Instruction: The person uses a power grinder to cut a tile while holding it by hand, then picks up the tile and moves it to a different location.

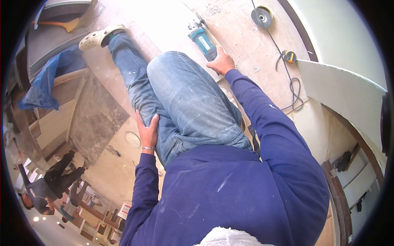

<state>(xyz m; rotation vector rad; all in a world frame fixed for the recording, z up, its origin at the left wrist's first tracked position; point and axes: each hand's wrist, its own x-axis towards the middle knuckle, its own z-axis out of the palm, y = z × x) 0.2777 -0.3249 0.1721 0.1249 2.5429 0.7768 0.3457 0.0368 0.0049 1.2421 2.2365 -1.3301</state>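
One teal power tool (204,43), one tape measure (289,56), one broom (71,25) — one bracelet (148,148), two denim legs (180,92), one blue sheet (46,84)

Disc (259,19) right of power tool (203,42), tape measure (289,56) farther right

Right hand (222,62) grips the rear of a teal power tool (204,42); right of that hand lie a tape measure (289,56) and, farther out, a round disc (261,17). Left hand (147,130) rests on jeans (186,98).
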